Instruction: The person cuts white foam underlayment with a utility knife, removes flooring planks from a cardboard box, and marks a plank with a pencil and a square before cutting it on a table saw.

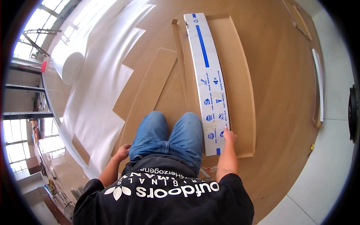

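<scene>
In front of me, right of my knees, a long white cardboard box (200, 71) with blue print lies inside a shallow open brown cardboard tray (240, 75). My right hand (230, 136) is at the box's near right edge, one digit resting on the printed top and the other fingers curled at the side. It looks closed on that edge, though its far fingers are partly hidden. My left hand (123, 151) rests beside my left thigh, its fingers curled in, with nothing visible in it.
Flat brown cardboard (148, 82) lies ahead of my knees. White ribbed foam sheeting (99, 108) spreads across the left, with a large white roll (73, 67) at the far left. Small items (212, 169) lie near my right hip. Pale floor tiles (322, 161) border the right.
</scene>
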{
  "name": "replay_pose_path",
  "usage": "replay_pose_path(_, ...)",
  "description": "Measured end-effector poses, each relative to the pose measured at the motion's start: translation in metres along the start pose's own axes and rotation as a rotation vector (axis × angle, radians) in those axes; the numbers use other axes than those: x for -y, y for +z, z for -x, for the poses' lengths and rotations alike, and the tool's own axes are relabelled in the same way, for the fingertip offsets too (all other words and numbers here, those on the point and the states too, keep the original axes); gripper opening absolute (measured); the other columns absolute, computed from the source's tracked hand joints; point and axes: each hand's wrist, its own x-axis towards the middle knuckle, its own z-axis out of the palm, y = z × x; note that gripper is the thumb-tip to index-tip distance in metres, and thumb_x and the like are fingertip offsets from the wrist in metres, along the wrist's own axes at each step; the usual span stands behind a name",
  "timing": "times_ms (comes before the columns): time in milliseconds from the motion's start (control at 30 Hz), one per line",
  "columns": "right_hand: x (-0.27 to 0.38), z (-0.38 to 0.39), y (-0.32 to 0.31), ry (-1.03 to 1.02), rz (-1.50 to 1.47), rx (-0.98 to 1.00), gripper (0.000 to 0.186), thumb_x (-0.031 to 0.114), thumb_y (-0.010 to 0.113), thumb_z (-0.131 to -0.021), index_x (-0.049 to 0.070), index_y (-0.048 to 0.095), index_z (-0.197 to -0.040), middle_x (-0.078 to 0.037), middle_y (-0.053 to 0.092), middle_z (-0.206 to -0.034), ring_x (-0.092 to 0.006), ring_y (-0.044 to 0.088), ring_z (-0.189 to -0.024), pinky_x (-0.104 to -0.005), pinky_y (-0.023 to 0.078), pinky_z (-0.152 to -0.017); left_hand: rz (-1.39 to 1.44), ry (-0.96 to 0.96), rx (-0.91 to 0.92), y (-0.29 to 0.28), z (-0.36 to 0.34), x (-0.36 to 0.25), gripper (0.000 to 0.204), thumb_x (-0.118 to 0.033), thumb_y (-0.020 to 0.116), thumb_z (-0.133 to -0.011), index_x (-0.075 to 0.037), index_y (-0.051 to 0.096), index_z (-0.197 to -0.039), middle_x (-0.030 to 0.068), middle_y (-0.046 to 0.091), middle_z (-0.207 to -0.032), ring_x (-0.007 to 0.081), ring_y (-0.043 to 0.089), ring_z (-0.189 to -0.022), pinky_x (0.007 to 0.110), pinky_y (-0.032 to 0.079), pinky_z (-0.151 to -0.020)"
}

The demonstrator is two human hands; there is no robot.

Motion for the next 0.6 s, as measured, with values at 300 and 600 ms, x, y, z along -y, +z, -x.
replay_pose_path(300,-0.01,0.064,-0.02,-0.109,-0.156,-0.211,0.051,0.041,0.069,-0.096,-0.003,0.064,-0.12,-0.027,0.07,-0.119,-0.0444,0.067,-0.11,-0.0518,0.053,-0.097,-0.074,0.055,-0.032,0.031,-0.003,0.032,0.046,-0.037,0.07,-0.094,0.001,0.071,-0.12,0.0203,0.076,-0.112,0.0307,0.072,-0.106,0.039,0.054,-0.094)
replay_pose_path(600,-0.03,0.157,-0.028,-0.655,-0.268,-0.268,0.047,0.041,0.078,-0.088,0.0,0.059,-0.101,-0.024,0.069,-0.1,-0.0429,0.067,-0.097,-0.0517,0.052,-0.086,0.155,0.024,-0.083,0.045,0.012,0.046,0.044,-0.03,0.075,-0.092,0.004,0.07,-0.121,0.0171,0.076,-0.115,0.0235,0.071,-0.105,0.035,0.054,-0.094)
